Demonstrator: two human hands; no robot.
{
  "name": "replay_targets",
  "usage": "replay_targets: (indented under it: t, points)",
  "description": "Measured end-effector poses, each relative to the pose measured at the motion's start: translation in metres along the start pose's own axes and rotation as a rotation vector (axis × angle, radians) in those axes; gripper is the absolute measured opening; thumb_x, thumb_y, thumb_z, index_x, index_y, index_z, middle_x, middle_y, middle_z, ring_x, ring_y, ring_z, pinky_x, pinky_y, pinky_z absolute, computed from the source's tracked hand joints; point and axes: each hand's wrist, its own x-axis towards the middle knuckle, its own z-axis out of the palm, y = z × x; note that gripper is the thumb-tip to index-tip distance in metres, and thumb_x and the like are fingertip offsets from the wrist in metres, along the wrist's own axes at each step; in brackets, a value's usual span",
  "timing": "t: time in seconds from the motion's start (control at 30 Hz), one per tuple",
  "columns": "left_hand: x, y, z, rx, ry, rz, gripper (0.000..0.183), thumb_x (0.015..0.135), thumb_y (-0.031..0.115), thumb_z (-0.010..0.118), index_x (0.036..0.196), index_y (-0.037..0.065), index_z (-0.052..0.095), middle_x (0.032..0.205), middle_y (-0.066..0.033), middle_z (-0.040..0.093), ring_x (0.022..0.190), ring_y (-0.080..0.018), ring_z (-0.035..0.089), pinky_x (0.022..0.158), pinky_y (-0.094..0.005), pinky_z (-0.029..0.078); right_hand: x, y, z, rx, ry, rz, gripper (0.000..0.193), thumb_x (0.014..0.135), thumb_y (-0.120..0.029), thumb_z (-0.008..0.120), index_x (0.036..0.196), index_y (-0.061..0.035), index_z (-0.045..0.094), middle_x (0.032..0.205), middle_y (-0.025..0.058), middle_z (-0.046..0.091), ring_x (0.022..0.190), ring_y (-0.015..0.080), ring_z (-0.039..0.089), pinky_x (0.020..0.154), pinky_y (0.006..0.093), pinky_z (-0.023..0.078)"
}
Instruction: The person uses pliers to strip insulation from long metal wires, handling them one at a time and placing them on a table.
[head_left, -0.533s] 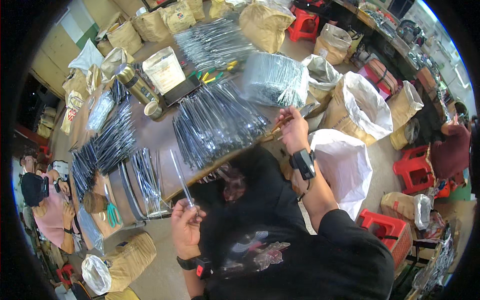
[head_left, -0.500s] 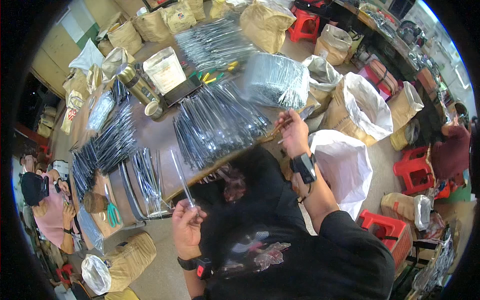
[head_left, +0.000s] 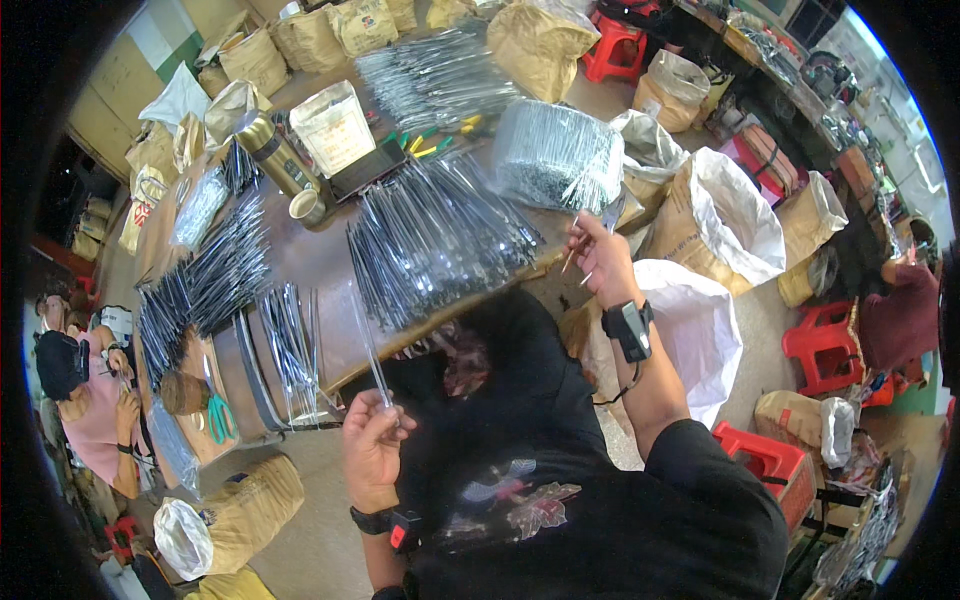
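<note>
Pinched between thumb and fingers of my left hand (head_left: 375, 435), a long thin clear strip (head_left: 369, 345) points up past the table's front edge. My right hand (head_left: 605, 262) is closed around a slim metal tool (head_left: 615, 211) with thin brownish handles; its kind is unclear, as the fingers cover much of it. Just beyond that hand lies a round, plastic-wrapped bundle of pale thin pieces (head_left: 555, 150). A wide pile of dark, shiny thin strips (head_left: 440, 245) spreads over the table (head_left: 310, 260) between both hands. A smaller group of such strips (head_left: 292, 350) lies left of my left hand.
Teal-handled scissors (head_left: 221, 418) lie at the table's left end. A flask (head_left: 275, 155), a cup (head_left: 307, 208) and a dark tray (head_left: 367, 170) stand farther back. Open sacks (head_left: 690, 320) crowd my right side, near a red stool (head_left: 765, 455). Another person (head_left: 100, 400) sits at left.
My right hand has shifted slightly right and its tool has turned. My left hand stays nearly in place with the clear strip. The whole view has moved a little.
</note>
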Motion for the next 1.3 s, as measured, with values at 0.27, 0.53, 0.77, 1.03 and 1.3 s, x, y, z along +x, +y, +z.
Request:
replay_targets:
  t: [0.27,0.53,0.77,1.03,1.3]
  points:
    - [0.003,-0.005,0.001,0.029,-0.027,-0.038,0.018,0.078,-0.001,0.056,0.096,0.001,0.053,0.075,-0.0086,0.061,0.059,-0.0159,0.061,0.048,-0.0185,0.047,0.009,0.016,-0.007,0.247,-0.060,0.074,0.012,0.085,-0.013,0.057,0.089,-0.0015,0.055,0.078,0.0059,0.059,0.067,0.0148,0.054,0.068,0.0317,0.048]
    - [-0.001,-0.006,0.008,0.035,0.012,-0.070,0.019,0.077,-0.003,0.057,0.095,0.002,0.054,0.076,-0.0085,0.061,0.063,-0.0171,0.063,0.050,-0.0187,0.048,-0.022,0.007,0.000,0.279,-0.123,0.124,0.011,0.087,-0.010,0.053,0.092,-0.0004,0.054,0.075,0.0046,0.056,0.065,0.0151,0.053,0.070,0.0331,0.048]
    - [0.002,0.002,0.012,0.052,-0.016,-0.046,0.018,0.077,-0.003,0.058,0.094,0.003,0.055,0.079,-0.0083,0.061,0.067,-0.0183,0.064,0.051,-0.0187,0.049,0.018,-0.033,0.005,0.387,-0.240,0.122,0.011,0.089,-0.012,0.049,0.084,-0.0018,0.050,0.073,0.0051,0.052,0.071,0.0201,0.053,0.072,0.0292,0.047]
    - [-0.001,-0.001,0.005,0.004,0.046,-0.075,0.018,0.078,-0.005,0.055,0.095,0.001,0.055,0.081,-0.0086,0.060,0.074,-0.0219,0.064,0.062,-0.0235,0.054,-0.031,-0.005,0.023,0.135,-0.227,0.100,0.008,0.085,-0.009,0.054,0.089,-0.0017,0.053,0.073,0.0054,0.055,0.066,0.0164,0.054,0.068,0.0344,0.049]
    - [0.009,-0.001,0.022,0.045,-0.118,-0.111,0.021,0.077,-0.002,0.058,0.096,0.003,0.052,0.085,-0.0073,0.059,0.079,-0.0252,0.064,0.061,-0.0252,0.053,-0.107,0.027,0.076,-0.281,-0.541,0.144,0.018,0.079,-0.003,0.061,0.092,-0.0019,0.049,0.075,0.0143,0.060,0.063,0.0189,0.061,0.060,0.0296,0.053]
